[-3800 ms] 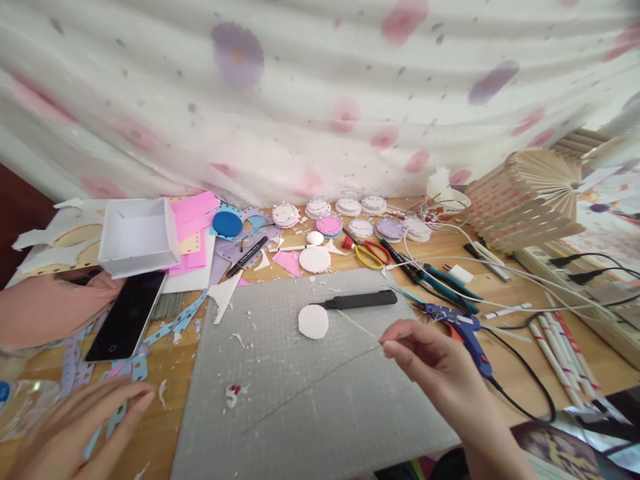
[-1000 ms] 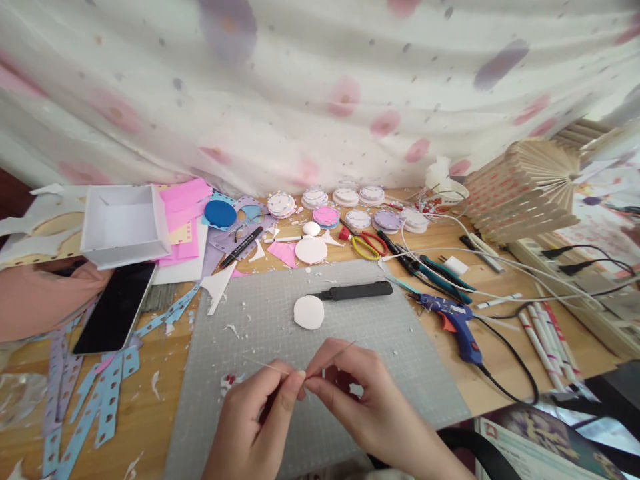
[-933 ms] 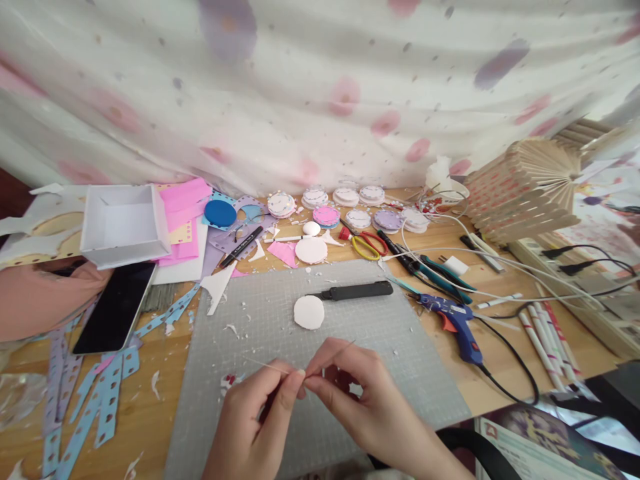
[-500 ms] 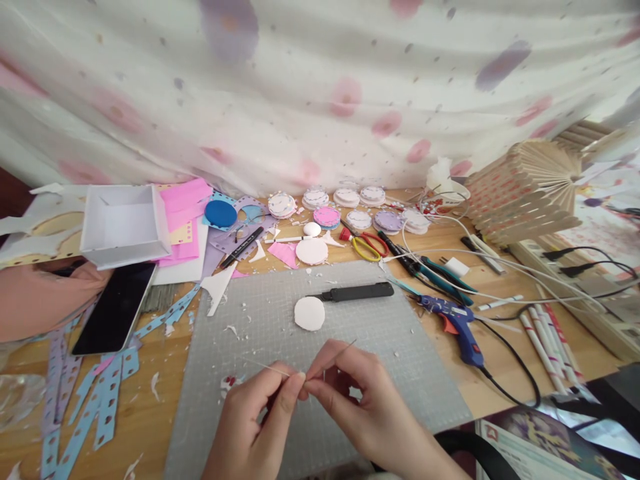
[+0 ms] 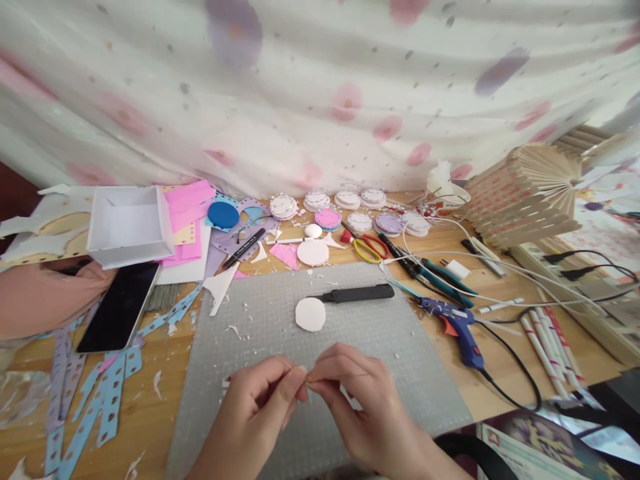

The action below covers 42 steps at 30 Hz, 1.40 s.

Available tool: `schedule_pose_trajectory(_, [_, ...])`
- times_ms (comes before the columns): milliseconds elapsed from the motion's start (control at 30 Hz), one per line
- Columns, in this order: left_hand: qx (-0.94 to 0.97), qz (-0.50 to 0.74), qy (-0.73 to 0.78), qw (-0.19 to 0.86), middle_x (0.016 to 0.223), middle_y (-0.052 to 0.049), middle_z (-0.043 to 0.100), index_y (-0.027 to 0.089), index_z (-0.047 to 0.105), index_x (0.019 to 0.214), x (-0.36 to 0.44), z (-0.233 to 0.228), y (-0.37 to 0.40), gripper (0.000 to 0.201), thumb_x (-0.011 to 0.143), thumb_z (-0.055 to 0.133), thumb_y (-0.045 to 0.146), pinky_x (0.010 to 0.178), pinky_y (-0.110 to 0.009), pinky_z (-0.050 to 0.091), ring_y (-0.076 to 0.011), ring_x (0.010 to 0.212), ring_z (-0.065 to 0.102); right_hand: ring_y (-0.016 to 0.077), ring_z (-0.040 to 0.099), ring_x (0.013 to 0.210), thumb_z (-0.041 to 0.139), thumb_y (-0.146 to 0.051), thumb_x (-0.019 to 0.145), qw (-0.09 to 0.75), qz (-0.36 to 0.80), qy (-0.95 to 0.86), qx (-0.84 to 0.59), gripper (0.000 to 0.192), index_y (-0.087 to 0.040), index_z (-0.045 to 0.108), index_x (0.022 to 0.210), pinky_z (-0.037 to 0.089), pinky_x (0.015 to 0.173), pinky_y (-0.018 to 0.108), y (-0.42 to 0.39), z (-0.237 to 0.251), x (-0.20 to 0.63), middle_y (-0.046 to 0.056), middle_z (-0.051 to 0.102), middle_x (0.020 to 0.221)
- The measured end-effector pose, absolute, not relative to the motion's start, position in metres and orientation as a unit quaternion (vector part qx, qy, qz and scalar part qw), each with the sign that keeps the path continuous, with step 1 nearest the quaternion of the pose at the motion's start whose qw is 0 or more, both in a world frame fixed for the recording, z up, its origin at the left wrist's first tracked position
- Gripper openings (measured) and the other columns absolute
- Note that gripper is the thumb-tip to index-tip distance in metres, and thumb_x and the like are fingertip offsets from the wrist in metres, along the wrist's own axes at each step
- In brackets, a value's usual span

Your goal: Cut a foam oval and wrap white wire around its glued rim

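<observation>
A: Lower centre of the frame: left hand [image 5: 260,407] and right hand [image 5: 357,400] meet, fingertips pinched together on 1 thin stick [image 5: 286,363] above the grey mat [image 5: 400,347].

B: Handling?

A: Likely feather-light, stiff, snappable; best pinched near mid-length. Just above, a flat foam disc [image 5: 310,314] lies matte and round, touching a hard black knife [image 5: 356,293].

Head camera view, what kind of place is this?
Most likely a home craft desk. A grey cutting mat lies under the hands, a blue glue gun and scissors sit beside it, and cut paper circles line the back by a flowered curtain.
</observation>
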State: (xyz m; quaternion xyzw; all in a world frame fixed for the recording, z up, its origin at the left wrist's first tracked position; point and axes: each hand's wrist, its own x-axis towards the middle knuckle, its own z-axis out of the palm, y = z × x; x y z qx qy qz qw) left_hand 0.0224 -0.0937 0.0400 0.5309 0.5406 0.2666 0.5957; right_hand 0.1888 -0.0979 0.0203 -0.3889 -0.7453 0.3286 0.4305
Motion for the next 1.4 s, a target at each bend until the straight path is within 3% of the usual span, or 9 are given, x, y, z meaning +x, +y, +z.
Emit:
schedule_pose_trajectory(233, [0.413,0.212,0.487,0.740,0.041,0.010,0.030,0.016,0.054,0.061,0.016,0.046,-0.082,0.043,0.080,0.059,0.055,0.040,-0.021,0.014,-0.0050,0.039,0.021,0.0159,0.056,0.066,0.038,-0.004,0.090,0.387,0.140,-0.845,-0.342,0.028,-0.021,0.056,0.102,0.041,0.060,0.029,-0.093,0.016,0.201,0.004,0.069,0.082])
schedule_pose_trajectory(367, [0.266,0.110,0.399,0.871,0.037,0.011,0.030,0.015,0.052,0.055,0.013,0.045,-0.077,0.040,0.069,0.072,0.047,0.038,-0.021,0.006,-0.0019,0.033,0.014,0.0172,0.064,0.068,0.033,-0.013,0.096,0.364,0.109,-0.891,-0.247,0.028,-0.021,0.058,0.106,0.045,0.059,0.031,-0.091,0.030,0.209,0.005,0.075,0.082])
schedule_pose_trajectory(500, [0.213,0.002,0.325,0.921,0.033,0.011,0.032,0.014,0.052,0.054,0.012,0.043,-0.072,0.038,0.065,0.074,0.044,0.035,-0.022,0.003,-0.0021,0.029,0.013,0.0157,0.064,0.062,0.034,-0.014,0.098,0.339,0.115,-0.911,-0.203,0.028,-0.023,0.060,0.104,0.047,0.057,0.029,-0.093,0.041,0.212,0.002,0.076,0.079])
schedule_pose_trajectory(667, [0.324,0.051,0.427,0.842,0.042,0.008,0.038,0.014,0.055,0.059,0.013,0.044,-0.069,0.039,0.076,0.063,0.049,0.038,-0.019,0.015,-0.0029,0.035,0.023,0.0173,0.060,0.066,0.034,-0.006,0.092,0.343,0.147,-0.887,-0.273,0.029,-0.021,0.056,0.103,0.044,0.058,0.029,-0.094,0.030,0.210,0.005,0.072,0.080])
schedule_pose_trajectory(767, [0.525,0.117,0.509,0.672,0.053,0.004,0.049,0.016,0.060,0.074,0.013,0.049,-0.074,0.040,0.088,0.046,0.051,0.045,-0.020,0.030,-0.0081,0.045,0.041,0.0160,0.057,0.067,0.035,0.000,0.086,0.373,0.172,-0.850,-0.330,0.031,-0.021,0.056,0.096,0.042,0.059,0.027,-0.091,0.021,0.208,0.004,0.066,0.078])
schedule_pose_trajectory(900, [0.716,0.174,0.513,0.440,0.086,0.001,0.062,0.025,0.060,0.104,0.012,0.050,-0.084,0.022,0.090,0.050,0.038,0.056,-0.021,0.039,-0.0114,0.062,0.053,0.0152,0.057,0.070,0.043,-0.004,0.089,0.412,0.224,-0.799,-0.376,0.021,-0.019,0.057,0.090,0.044,0.062,0.026,-0.085,0.018,0.204,0.004,0.064,0.077])
schedule_pose_trajectory(1033, [0.776,0.185,0.481,0.363,0.088,0.001,0.063,0.025,0.061,0.095,0.011,0.044,-0.088,0.019,0.094,0.042,0.026,0.066,-0.021,0.041,-0.0117,0.070,0.058,0.0159,0.058,0.072,0.047,-0.008,0.091,0.427,0.290,-0.763,-0.389,0.016,-0.019,0.059,0.086,0.044,0.064,0.027,-0.083,0.023,0.200,0.004,0.063,0.075])
schedule_pose_trajectory(1233, [0.751,0.158,0.484,0.420,0.078,0.001,0.061,0.022,0.060,0.083,0.010,0.052,-0.082,0.024,0.095,0.039,0.027,0.066,-0.022,0.039,-0.0130,0.072,0.055,0.0123,0.056,0.065,0.055,-0.015,0.089,0.398,0.406,-0.705,-0.424,0.012,-0.018,0.062,0.080,0.042,0.059,0.023,-0.084,0.035,0.199,0.002,0.063,0.073])
schedule_pose_trajectory(1400, [0.622,0.122,0.451,0.628,0.064,0.002,0.058,0.019,0.062,0.069,0.007,0.066,-0.074,0.027,0.089,0.049,0.032,0.055,-0.020,0.032,-0.0103,0.058,0.043,0.0110,0.056,0.063,0.063,-0.024,0.087,0.377,0.528,-0.634,-0.421,0.012,-0.017,0.064,0.077,0.039,0.054,0.021,-0.088,0.043,0.198,0.001,0.063,0.070])
